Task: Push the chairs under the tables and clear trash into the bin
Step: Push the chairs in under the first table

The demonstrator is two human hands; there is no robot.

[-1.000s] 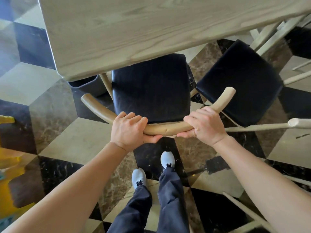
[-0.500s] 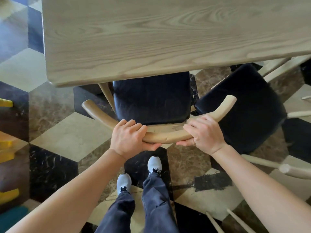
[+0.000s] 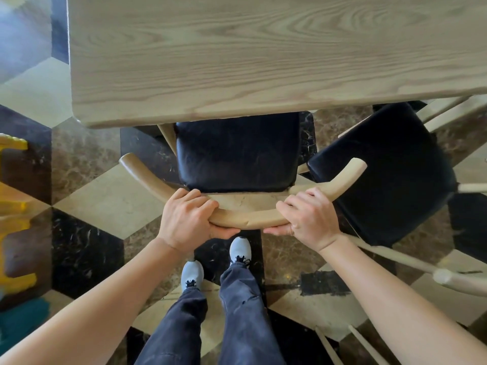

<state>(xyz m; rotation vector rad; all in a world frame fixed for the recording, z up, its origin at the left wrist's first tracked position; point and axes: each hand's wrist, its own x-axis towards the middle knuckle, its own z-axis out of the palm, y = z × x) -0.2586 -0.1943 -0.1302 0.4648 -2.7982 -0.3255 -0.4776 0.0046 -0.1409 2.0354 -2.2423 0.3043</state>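
Observation:
A chair with a black seat cushion (image 3: 237,156) and a curved pale wooden backrest (image 3: 250,219) stands straight in front of me. The front of its seat is hidden beneath the edge of a light wooden table (image 3: 237,56). My left hand (image 3: 184,217) grips the backrest left of its middle, and my right hand (image 3: 308,217) grips it right of the middle. A second chair with a black seat (image 3: 390,175) stands angled at the right, mostly out from under the table.
A yellow plastic object (image 3: 13,214) stands on the floor at the far left. Pale wooden chair legs and rails (image 3: 453,280) cross the lower right. The floor has dark, brown and cream marble tiles. My feet (image 3: 218,262) stand just behind the chair.
The chair has slid forward, so more of its seat now lies under the table edge. I have stepped closer with it. Both hands keep the same hold on the backrest.

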